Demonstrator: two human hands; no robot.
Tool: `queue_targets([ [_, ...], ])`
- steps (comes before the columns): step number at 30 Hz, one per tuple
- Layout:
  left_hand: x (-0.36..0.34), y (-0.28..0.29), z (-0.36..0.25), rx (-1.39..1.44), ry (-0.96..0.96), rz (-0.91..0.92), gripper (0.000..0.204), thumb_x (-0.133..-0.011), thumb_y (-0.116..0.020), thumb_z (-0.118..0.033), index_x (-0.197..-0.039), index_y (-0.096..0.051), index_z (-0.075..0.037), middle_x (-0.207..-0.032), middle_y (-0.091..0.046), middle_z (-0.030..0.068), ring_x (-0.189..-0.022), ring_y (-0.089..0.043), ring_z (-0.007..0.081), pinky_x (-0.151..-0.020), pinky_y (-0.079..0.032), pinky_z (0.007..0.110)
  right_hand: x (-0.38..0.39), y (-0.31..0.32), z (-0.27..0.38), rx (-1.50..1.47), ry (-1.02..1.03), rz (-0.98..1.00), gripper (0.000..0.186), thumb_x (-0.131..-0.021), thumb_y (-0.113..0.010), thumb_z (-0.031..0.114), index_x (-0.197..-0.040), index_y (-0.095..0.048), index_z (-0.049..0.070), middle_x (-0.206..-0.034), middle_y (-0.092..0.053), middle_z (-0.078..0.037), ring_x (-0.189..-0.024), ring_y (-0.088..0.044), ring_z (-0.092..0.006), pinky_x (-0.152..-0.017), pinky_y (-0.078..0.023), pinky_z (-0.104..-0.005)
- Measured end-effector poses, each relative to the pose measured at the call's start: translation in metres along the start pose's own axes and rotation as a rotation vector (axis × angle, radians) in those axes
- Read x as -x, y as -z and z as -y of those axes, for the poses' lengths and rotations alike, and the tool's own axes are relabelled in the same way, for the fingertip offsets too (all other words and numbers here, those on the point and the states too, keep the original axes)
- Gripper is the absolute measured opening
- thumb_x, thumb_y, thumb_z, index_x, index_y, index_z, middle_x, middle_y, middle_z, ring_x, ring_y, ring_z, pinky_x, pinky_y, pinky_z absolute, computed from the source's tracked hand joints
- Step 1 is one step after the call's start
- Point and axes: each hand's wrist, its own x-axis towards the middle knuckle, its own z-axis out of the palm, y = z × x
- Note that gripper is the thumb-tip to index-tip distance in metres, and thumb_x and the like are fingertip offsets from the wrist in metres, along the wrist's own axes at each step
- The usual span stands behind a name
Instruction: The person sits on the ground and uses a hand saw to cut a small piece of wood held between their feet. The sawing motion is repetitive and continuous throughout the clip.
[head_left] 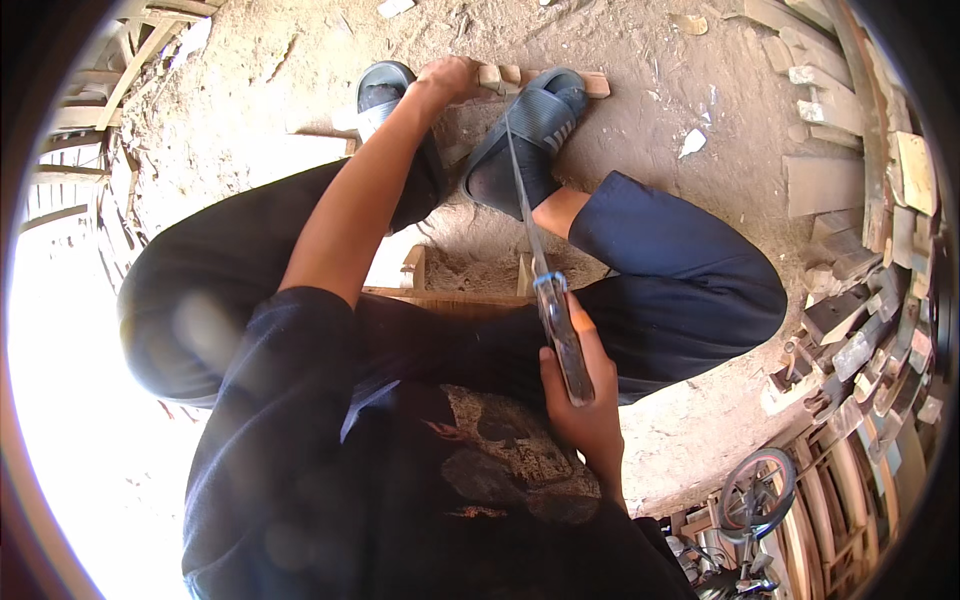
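My left hand (447,75) is at the far end of my reach, closed on the left end of a wood piece (597,85) that lies across in front of my feet. Small pale wood blocks (500,78) show just right of those fingers. In my right hand (588,400) is the worn handle of a handsaw (531,225), with a blue band where blade and handle meet. Its long narrow blade is seen nearly edge-on and points away from me. The tip appears over my right sandal (540,118); whether it touches anything cannot be told.
My left sandal (376,112) stands beside the left forearm. A low wooden seat or frame (450,300) shows between my legs. Stacked wood offcuts (850,320) line the right side, with a bicycle wheel (757,493) at lower right. Wooden slats (75,150) stand at left.
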Motion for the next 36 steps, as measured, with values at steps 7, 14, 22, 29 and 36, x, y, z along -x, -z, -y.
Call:
queue_targets([
  [7,0.024,-0.011,-0.003,0.051,-0.167,-0.019,0.057,-0.077,-0.069,-0.048,-0.127,-0.056,-0.023,-0.111,-0.066,0.0094,-0.102,-0.063,0.0280,-0.087,-0.050,0.040,0.014,-0.002,-0.002,0.063,0.072,-0.073,0.052,-0.088,-0.052,0.003,-0.139,-0.039,0.004,-0.105,-0.064,-0.022,-0.096,-0.066,-0.0299,-0.082,-0.049,-0.0337],
  [14,0.025,-0.016,-0.010,-0.081,-0.096,-0.118,0.057,-0.077,-0.067,-0.052,-0.120,-0.055,-0.017,-0.103,-0.067,0.0109,-0.098,-0.064,0.0279,-0.083,-0.051,0.041,-0.008,-0.007,-0.004,-0.053,0.148,-0.077,0.052,-0.087,-0.056,0.003,-0.137,-0.042,0.003,-0.110,-0.063,-0.021,-0.102,-0.064,-0.0232,-0.083,-0.047,-0.0294],
  [22,0.020,-0.033,-0.006,-0.134,-0.045,-0.291,0.049,-0.072,-0.073,-0.050,-0.102,-0.064,-0.012,-0.098,-0.068,0.0127,-0.095,-0.065,0.0305,-0.081,-0.052,0.042,0.022,-0.012,-0.012,0.087,0.045,-0.095,0.052,-0.086,-0.053,0.000,-0.137,-0.042,0.002,-0.118,-0.059,-0.024,-0.110,-0.060,-0.0336,-0.090,-0.046,-0.0361],
  [29,0.018,-0.023,-0.018,-0.087,0.003,-0.188,0.048,-0.071,-0.074,-0.049,-0.101,-0.068,-0.012,-0.099,-0.068,0.0123,-0.096,-0.065,0.0284,-0.083,-0.052,0.040,-0.035,-0.024,-0.015,-0.118,-0.059,-0.057,0.051,-0.087,-0.053,0.002,-0.137,-0.040,-0.001,-0.115,-0.061,-0.022,-0.105,-0.062,-0.0262,-0.087,-0.046,-0.0317],
  [36,0.030,-0.017,-0.022,-0.101,0.079,-0.197,0.050,-0.069,-0.075,-0.052,-0.101,-0.068,-0.014,-0.102,-0.068,0.0087,-0.098,-0.065,0.0264,-0.084,-0.052,0.038,-0.012,-0.028,-0.020,0.005,0.135,-0.116,0.050,-0.088,-0.055,0.003,-0.136,-0.041,0.000,-0.104,-0.065,-0.019,-0.095,-0.064,-0.0167,-0.082,-0.046,-0.0278],
])
